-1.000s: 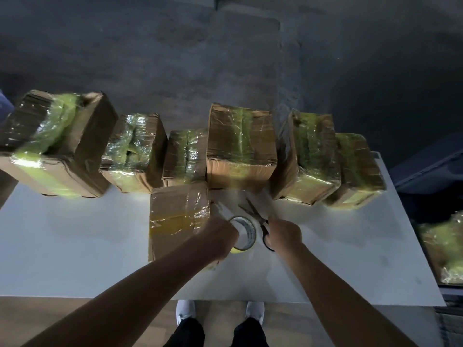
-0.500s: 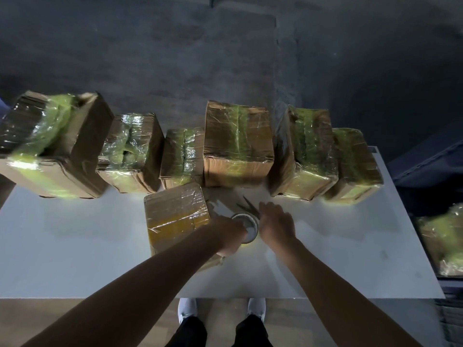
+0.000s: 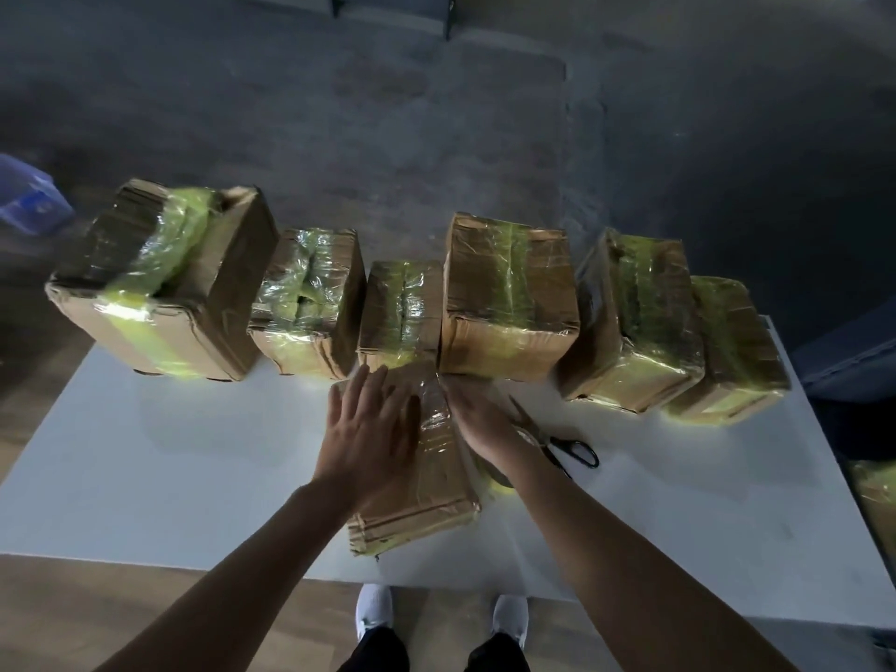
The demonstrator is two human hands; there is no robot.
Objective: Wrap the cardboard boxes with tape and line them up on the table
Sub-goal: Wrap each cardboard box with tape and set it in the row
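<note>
The left hand [image 3: 368,429] lies flat on top of the box [image 3: 426,497], fingers spread and straight, and the right hand [image 3: 480,419] presses the box's right side, fingers stretched out too. The box lies mid-table [image 3: 194,453], its far end just before the row [image 3: 509,303] of six wrapped boxes along the far edge. Scissors [image 3: 567,446] lie just right of the right hand, and a tape roll [image 3: 497,480] is half hidden under that wrist.
</note>
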